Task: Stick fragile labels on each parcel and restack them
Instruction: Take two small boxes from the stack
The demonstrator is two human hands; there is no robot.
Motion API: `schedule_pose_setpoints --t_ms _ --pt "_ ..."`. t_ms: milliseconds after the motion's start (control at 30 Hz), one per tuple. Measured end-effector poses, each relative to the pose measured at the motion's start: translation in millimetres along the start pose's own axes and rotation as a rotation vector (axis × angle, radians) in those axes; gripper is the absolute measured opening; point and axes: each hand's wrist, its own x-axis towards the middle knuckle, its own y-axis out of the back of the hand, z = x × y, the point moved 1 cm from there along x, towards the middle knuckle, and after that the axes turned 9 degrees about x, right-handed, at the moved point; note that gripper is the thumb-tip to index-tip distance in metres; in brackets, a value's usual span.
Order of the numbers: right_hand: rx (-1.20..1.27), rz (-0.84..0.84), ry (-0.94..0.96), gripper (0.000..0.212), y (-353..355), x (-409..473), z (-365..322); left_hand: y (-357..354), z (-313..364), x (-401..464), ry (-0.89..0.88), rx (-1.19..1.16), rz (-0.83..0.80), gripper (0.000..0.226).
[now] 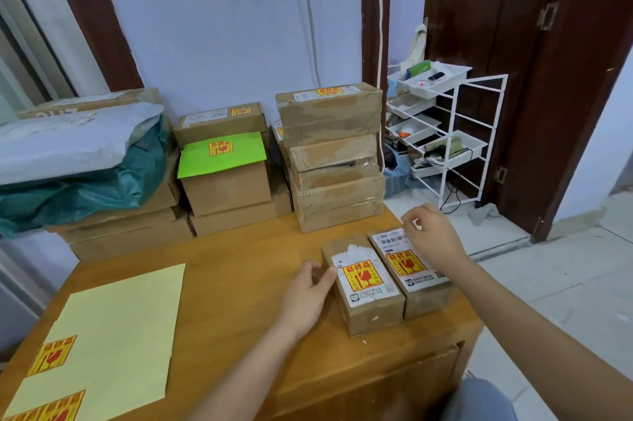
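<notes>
parcels on the wooden table (239,269): the tall stack (334,160) beyond the fingertips could topple if another box is put on it carelessly. two small parcels lie side by side; the left parcel (368,287) touches the left hand (310,287), whose fingers are curled at its edge. the right hand (430,232) hovers with bent fingers over the right parcel (411,269), holding nothing visible. each fragile label (361,275) has red chinese characters, too blurred to read. spare labels stay on the yellow sheet (120,324).

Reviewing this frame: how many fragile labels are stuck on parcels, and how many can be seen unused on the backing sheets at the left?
Fragile labels on parcels: 6 visible, e.g. on the left small parcel, the right small parcel and the green-topped box
Fragile labels on the backing sheets: 3 visible, frame edge cuts some
Total: 9
</notes>
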Motion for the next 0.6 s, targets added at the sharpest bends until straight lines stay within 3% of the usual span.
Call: schedule_pose_setpoints --t_ms 233,500,600 --pt "0.039 -0.009 -0.205 0.021 8.2 -16.8 28.9 -10.2 4.3 -4.0 0.052 -0.063 0.026 0.031" --pt "0.324 -0.102 -0.434 0.026 -1.7 -32.2 24.2 -17.9 12.9 -1.3 0.144 -0.141 0.065 0.046" --pt "0.415 -0.104 -0.446 0.023 -5.4 -31.9 19.1 -17.2 13.6 -2.7 0.175 -0.215 0.148 0.038"
